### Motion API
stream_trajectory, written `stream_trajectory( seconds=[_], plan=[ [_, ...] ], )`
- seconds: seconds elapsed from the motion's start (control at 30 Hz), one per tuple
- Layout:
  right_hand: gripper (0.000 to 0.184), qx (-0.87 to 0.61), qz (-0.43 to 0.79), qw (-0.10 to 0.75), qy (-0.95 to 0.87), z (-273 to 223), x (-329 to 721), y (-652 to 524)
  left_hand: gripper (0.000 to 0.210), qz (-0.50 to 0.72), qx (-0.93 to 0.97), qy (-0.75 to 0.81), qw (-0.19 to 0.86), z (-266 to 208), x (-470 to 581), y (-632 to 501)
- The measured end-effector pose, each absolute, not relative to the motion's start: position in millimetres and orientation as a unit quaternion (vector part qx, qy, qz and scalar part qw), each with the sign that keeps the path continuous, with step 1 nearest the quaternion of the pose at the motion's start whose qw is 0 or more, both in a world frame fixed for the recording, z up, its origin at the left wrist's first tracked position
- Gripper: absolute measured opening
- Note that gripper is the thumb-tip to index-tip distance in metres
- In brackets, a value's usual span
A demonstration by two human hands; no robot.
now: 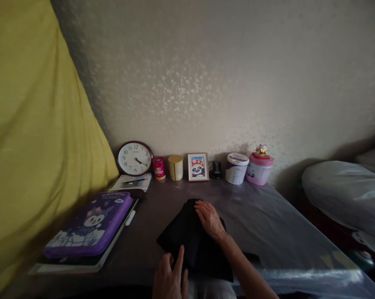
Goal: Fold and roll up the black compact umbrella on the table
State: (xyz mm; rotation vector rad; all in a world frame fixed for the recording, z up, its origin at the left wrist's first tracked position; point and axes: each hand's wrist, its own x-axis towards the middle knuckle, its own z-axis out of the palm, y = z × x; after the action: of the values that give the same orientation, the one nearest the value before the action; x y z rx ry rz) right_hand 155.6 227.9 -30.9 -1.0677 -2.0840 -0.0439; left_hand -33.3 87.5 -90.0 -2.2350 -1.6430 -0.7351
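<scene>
A piece of folded black fabric (190,236) lies on the table in front of me; whether it is a garment or a bag I cannot tell. My right hand (209,218) rests flat on its upper right edge, fingers stretched together. Near the lower left edge of the fabric is my left hand (171,274), its index finger extended against the cloth and the thumb apart; the other fingers are partly curled. A dark strip (252,258) sticks out to the right, beyond my right forearm.
A purple case (90,226) sits on books at the left, by a yellow curtain (44,124). Along the wall stand a clock (135,158), a pink can (159,168), a yellow can (175,168), a framed panda picture (198,167), and tubs (236,169) at the right.
</scene>
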Motion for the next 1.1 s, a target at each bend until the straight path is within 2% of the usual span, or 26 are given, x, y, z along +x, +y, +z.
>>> stream_trajectory(
  seconds=[0.13, 0.23, 0.37, 0.53, 0.73, 0.87, 1.1],
  plan=[
    [0.024, -0.352, 0.011, 0.365, -0.862, -34.0, 150.4, 217.8, 0.048, -0.261, -0.763, -0.568, 0.165, -86.5, -32.2, 85.5],
    [0.026, -0.406, -0.004, 0.349, -0.845, -36.6, 151.6, 230.0, 0.047, -0.272, -0.755, -0.563, 0.195, -82.7, -30.1, 83.9],
    [0.028, -0.465, -0.011, 0.370, -0.804, -29.6, 153.9, 235.3, 0.045, -0.274, -0.746, -0.561, 0.230, -80.3, -30.2, 83.8],
    [0.024, -0.358, 0.029, 0.356, -0.863, -27.6, 151.8, 215.6, 0.045, -0.276, -0.748, -0.556, 0.236, -78.0, -31.7, 83.8],
    [0.027, -0.508, 0.008, 0.369, -0.778, -36.2, 182.0, 228.1, 0.043, -0.267, -0.753, -0.551, 0.244, -74.1, -30.9, 83.3],
    [0.027, -0.536, 0.024, 0.372, -0.757, -37.9, 215.6, 217.9, 0.039, -0.265, -0.770, -0.518, 0.261, -69.6, -29.6, 84.9],
    [0.028, -0.610, 0.063, 0.327, -0.719, -44.8, 244.5, 176.0, 0.035, -0.283, -0.775, -0.493, 0.275, -63.7, -27.1, 85.2]
  ],
)
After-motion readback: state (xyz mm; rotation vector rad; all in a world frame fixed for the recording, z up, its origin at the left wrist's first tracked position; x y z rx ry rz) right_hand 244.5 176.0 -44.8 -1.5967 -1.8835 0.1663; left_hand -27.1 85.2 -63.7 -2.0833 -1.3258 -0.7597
